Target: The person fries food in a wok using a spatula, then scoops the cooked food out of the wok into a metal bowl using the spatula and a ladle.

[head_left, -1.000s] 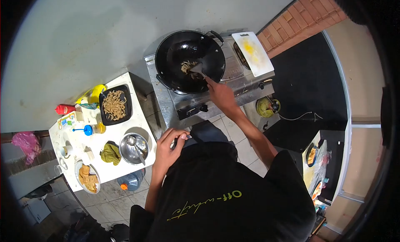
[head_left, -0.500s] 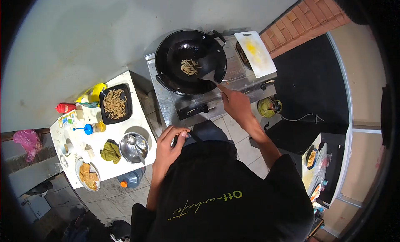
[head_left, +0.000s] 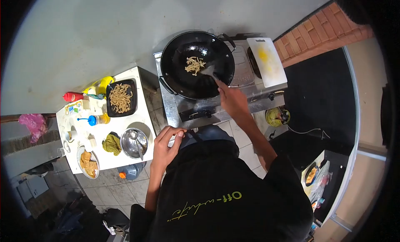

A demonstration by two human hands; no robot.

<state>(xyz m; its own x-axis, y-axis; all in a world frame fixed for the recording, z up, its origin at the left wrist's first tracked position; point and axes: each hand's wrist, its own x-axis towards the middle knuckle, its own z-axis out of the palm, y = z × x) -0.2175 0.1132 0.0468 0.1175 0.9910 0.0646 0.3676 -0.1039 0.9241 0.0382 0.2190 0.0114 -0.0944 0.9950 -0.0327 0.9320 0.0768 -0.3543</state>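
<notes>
Grey wall [head_left: 125, 37] rises behind the steel stove [head_left: 243, 78], where a black wok [head_left: 175, 71] holds a small heap of pale strips [head_left: 194, 65]. My right hand [head_left: 234, 102] is closed around a spatula [head_left: 209, 70], which reaches into the wok beside the strips. My left hand [head_left: 166, 145], half curled, is near my black top [head_left: 250, 179]; whether it grips anything, I cannot tell.

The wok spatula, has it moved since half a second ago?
Yes: within the black wok, the wok spatula has moved from the near side toward the centre.
</notes>
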